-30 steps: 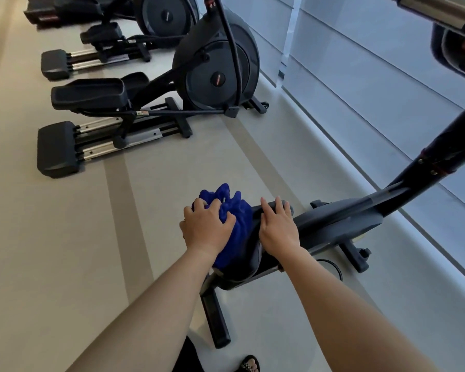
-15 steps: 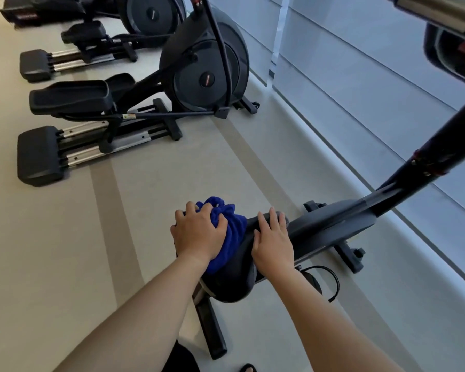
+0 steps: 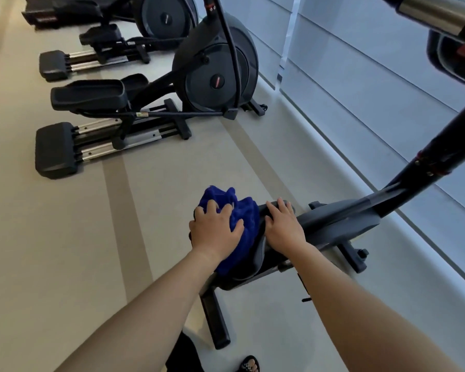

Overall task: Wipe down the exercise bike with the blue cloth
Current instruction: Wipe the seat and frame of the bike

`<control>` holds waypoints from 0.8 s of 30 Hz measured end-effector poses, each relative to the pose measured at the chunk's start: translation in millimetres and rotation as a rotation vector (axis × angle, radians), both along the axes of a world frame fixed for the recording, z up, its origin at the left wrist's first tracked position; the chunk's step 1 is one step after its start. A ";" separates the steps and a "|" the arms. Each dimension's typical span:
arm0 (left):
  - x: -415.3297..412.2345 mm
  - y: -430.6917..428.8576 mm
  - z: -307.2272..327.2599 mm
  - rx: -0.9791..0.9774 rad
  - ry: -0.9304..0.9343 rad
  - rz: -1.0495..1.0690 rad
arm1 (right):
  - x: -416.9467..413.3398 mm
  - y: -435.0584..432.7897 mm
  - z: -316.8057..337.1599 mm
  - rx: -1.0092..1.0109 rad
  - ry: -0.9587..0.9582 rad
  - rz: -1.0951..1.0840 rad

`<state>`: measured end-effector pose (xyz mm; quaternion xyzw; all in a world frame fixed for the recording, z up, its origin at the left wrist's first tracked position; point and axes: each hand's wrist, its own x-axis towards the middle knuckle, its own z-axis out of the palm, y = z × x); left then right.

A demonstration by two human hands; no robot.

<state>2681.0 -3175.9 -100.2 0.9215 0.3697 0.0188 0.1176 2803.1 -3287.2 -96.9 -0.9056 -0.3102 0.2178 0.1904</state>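
Note:
The dark exercise bike (image 3: 338, 221) stands in front of me, its black saddle (image 3: 258, 259) just below my hands. A bunched blue cloth (image 3: 242, 218) lies on the saddle's left side. My left hand (image 3: 215, 229) grips the cloth from above, fingers curled into its folds and thumb against it. Flat on the saddle's right side rests my right hand (image 3: 283, 224), fingers straight and pointing toward the nose. The bike's black post (image 3: 440, 149) rises to the upper right toward a chrome handlebar (image 3: 435, 12).
Two elliptical trainers stand on the beige floor behind, the nearer one (image 3: 215, 76) at upper centre with its pedals and rails reaching left. A pale window wall (image 3: 360, 89) runs along the right. The bike's rear foot bar (image 3: 215, 320) and my sandalled foot (image 3: 250, 365) are below.
My left hand has shifted the cloth slightly along the saddle's left side, more cloth now showing past the fingers. My right hand stays flat on the saddle. The view has shifted a little.

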 end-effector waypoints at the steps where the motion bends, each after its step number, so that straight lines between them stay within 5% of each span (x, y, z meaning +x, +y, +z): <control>1: -4.3 -3.2 1.0 -0.015 0.022 -0.017 | -2.3 -1.0 4.4 0.061 0.027 -0.029; 5: -21.9 -2.6 10.6 -0.323 -0.179 -0.064 | -32.9 -6.9 17.1 0.370 0.077 -0.040; 8: -43.5 9.5 20.2 -0.486 -0.396 -0.018 | -61.5 4.4 18.9 0.381 -0.014 0.164; 12: -57.7 22.2 23.7 -0.327 -0.288 -0.085 | -69.5 24.0 14.4 0.179 -0.082 0.304; 20: -31.5 -2.7 34.0 -0.435 -0.127 -0.215 | -44.8 -5.2 13.0 0.122 -0.128 0.368; 24: -2.4 -25.5 29.4 -0.478 0.000 -0.320 | -4.8 -10.5 17.0 0.137 -0.140 0.223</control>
